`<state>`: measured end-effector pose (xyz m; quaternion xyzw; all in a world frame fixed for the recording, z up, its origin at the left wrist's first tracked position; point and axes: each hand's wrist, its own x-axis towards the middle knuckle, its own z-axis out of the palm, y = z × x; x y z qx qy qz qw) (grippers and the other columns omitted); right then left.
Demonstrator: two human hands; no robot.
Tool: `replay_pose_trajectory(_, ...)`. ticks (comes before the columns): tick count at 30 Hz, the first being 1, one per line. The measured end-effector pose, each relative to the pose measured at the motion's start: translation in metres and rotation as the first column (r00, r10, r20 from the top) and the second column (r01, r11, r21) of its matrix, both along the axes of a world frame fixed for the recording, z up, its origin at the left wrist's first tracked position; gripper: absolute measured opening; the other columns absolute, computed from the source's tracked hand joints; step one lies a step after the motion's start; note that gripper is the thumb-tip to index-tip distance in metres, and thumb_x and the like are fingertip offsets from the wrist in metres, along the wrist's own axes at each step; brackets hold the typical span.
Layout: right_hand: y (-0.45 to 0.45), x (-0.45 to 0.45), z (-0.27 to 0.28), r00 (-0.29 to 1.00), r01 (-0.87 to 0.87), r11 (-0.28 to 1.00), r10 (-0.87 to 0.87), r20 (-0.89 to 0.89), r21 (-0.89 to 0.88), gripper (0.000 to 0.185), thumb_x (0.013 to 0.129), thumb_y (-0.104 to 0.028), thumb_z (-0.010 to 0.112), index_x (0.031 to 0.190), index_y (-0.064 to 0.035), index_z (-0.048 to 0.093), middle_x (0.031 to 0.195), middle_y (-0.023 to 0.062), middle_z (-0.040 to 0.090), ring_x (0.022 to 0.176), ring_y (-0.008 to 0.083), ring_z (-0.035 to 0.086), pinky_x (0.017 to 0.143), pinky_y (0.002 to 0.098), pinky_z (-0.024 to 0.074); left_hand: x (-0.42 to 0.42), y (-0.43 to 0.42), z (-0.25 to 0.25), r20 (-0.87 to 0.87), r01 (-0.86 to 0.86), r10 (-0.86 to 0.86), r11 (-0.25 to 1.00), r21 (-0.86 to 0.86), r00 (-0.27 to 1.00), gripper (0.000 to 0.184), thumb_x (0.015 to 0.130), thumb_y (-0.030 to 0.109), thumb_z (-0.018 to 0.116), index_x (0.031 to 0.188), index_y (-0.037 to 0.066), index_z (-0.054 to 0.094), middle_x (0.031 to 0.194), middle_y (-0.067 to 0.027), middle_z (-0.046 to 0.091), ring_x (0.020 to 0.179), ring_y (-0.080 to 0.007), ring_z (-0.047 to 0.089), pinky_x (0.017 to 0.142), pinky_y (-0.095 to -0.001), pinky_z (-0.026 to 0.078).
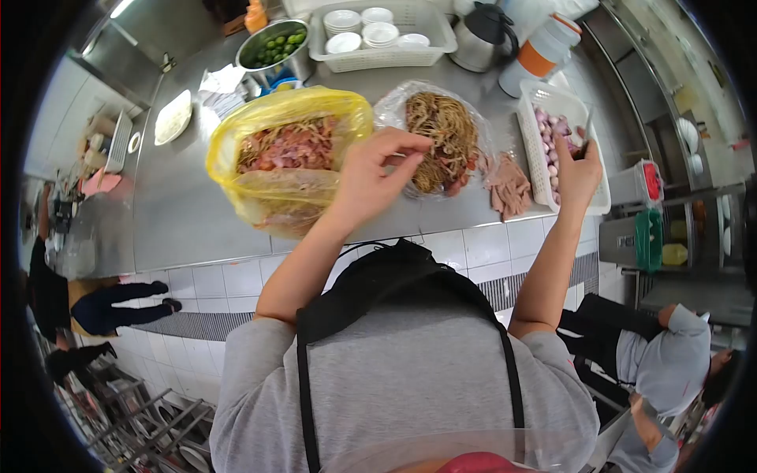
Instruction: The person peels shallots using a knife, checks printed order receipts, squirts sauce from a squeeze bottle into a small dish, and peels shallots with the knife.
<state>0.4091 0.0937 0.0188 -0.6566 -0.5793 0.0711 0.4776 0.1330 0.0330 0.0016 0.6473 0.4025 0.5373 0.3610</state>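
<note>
My left hand [377, 175] is over the worktop, between an open yellow plastic bag [223, 151] and a clear plastic bag [392, 101]. Its thumb and fingertips are pinched together; whatever they hold is too small to make out. Reddish-purple skins and stringy bits [288, 146] fill the yellow bag. On the clear bag lies a heap of dry, tan stalks [441, 126] with reddish bulbs at its lower edge. My right hand [579, 175] is above a white basket [535, 162] of peeled shallots [544, 130], gripping what looks like a small knife [588, 122], blade up.
A crumpled pinkish glove [509, 189] lies beside the basket. Along the back are a pot of green limes [276, 49], a white crate [386, 58] of small dishes, a steel jug [479, 38] and an orange-banded container [540, 55]. Other people stand behind, left and right.
</note>
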Motion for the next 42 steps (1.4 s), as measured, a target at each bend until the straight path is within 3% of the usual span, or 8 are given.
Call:
replay_pose_trajectory(4, -0.009, 0.024, -0.012, 0.996, 0.091, 0.988, -0.089, -0.018, 0.122, 0.035, 0.072, -0.019, 0.065, 0.099, 0.003, 0.057, 0.054, 0.0048, 0.05, 0.049, 0.0117, 0.045, 0.048, 0.0272, 0.038, 0.056, 0.033, -0.038, -0.204, 0.127, -0.135, 0.99, -0.055, 0.97, 0.014, 0.074, 0.007, 0.058, 0.087, 0.002, 0.062, 0.085, -0.009, 0.059, 0.073, -0.0173, 0.059, 0.063, -0.0259, 0.048)
replay_pose_trajectory(6, -0.014, 0.022, -0.027, 0.998, 0.065, 0.995, -0.064, -0.016, 0.077, 0.034, 0.074, -0.018, 0.064, 0.102, 0.0005, 0.057, 0.054, 0.0021, 0.048, 0.05, 0.0089, 0.042, 0.048, 0.0241, 0.0357, 0.078, 0.047, -0.07, -0.838, 0.04, -0.175, 0.983, -0.181, 0.516, 0.018, 0.071, 0.019, 0.059, 0.08, 0.004, 0.063, 0.086, -0.0137, 0.059, 0.069, -0.0274, 0.061, 0.06, -0.035, 0.05)
replay_pose_trajectory(9, -0.024, 0.01, -0.049, 0.995, -0.083, 0.996, 0.081, -0.051, -0.032, 0.033, 0.076, -0.016, 0.061, 0.105, -0.0018, 0.057, 0.054, -0.0012, 0.044, 0.05, 0.0059, 0.039, 0.048, 0.0212, 0.0333, 0.094, 0.047, -0.092, -0.883, -0.14, -0.128, 0.967, -0.212, 0.452, 0.021, 0.069, 0.027, 0.059, 0.074, 0.006, 0.064, 0.079, -0.0139, 0.06, 0.067, -0.032, 0.06, 0.059, -0.0402, 0.049)
replay_pose_trajectory(15, -0.024, -0.001, -0.114, 0.911, -0.381, 0.892, 0.317, 0.264, 0.243, 0.033, 0.08, -0.016, 0.057, 0.11, -0.0032, 0.054, 0.053, 0.0006, 0.046, 0.046, 0.0063, 0.042, 0.043, 0.0197, 0.0336, 0.094, 0.038, -0.102, -0.804, -0.167, 0.032, 0.982, -0.084, 0.594, 0.026, 0.066, 0.026, 0.066, 0.077, 0.003, 0.061, 0.079, -0.0122, 0.061, 0.07, -0.0232, 0.061, 0.062, -0.0339, 0.049)
replay_pose_trajectory(17, -0.049, -0.016, -0.097, 0.641, -0.644, 0.709, 0.295, -0.708, -0.288, 0.037, 0.086, -0.022, 0.049, 0.12, -0.0062, 0.046, 0.052, 0.0017, 0.044, 0.041, 0.0073, 0.04, 0.036, 0.0195, 0.0312, 0.08, 0.038, -0.094, -0.602, -0.159, -0.013, 0.96, -0.231, 0.798, 0.025, 0.066, 0.021, 0.068, 0.081, 0.002, 0.06, 0.083, -0.0111, 0.062, 0.072, -0.0189, 0.061, 0.063, -0.0304, 0.049)
replay_pose_trajectory(21, -0.047, -0.04, -0.093, 0.217, -0.869, 0.483, 0.173, -0.961, -0.109, 0.041, 0.09, -0.026, 0.039, 0.128, -0.0108, 0.036, 0.052, 0.0013, 0.039, 0.037, 0.0077, 0.033, 0.033, 0.0201, 0.0278, 0.044, 0.041, -0.075, 0.133, 0.037, 0.044, 0.833, -0.552, 0.99, 0.029, 0.068, 0.006, 0.069, 0.094, -0.002, 0.058, 0.089, -0.0071, 0.062, 0.077, -0.0099, 0.058, 0.064, -0.0225, 0.047)
replay_pose_trajectory(25, -0.038, -0.069, -0.09, 0.122, -0.929, 0.366, 0.139, -0.983, -0.063, 0.045, 0.091, -0.026, 0.037, 0.133, -0.0138, 0.027, 0.05, -0.0007, 0.035, 0.038, 0.0069, 0.03, 0.034, 0.0191, 0.0276, 0.032, 0.042, -0.067, 0.227, 0.025, 0.132, 0.815, -0.579, 0.965, 0.033, 0.071, 0.003, 0.066, 0.102, -0.003, 0.056, 0.09, -0.0073, 0.062, 0.079, -0.0111, 0.058, 0.066, -0.0218, 0.047)
replay_pose_trajectory(42, -0.013, -0.092, -0.086, -0.118, -0.913, 0.404, -0.139, -0.983, 0.052, 0.013, 0.09, -0.031, 0.04, 0.093, -0.0183, 0.038, 0.051, -0.0013, 0.035, 0.034, 0.0074, 0.028, 0.031, 0.0224, 0.0233, 0.043, 0.039, -0.071, -0.348, -0.269, 0.392, 0.897, 0.352, 0.851, 0.021, 0.065, -0.003, 0.066, 0.085, 0.001, 0.062, 0.082, -0.0102, 0.06, 0.072, -0.0198, 0.06, 0.065, -0.0262, 0.049)
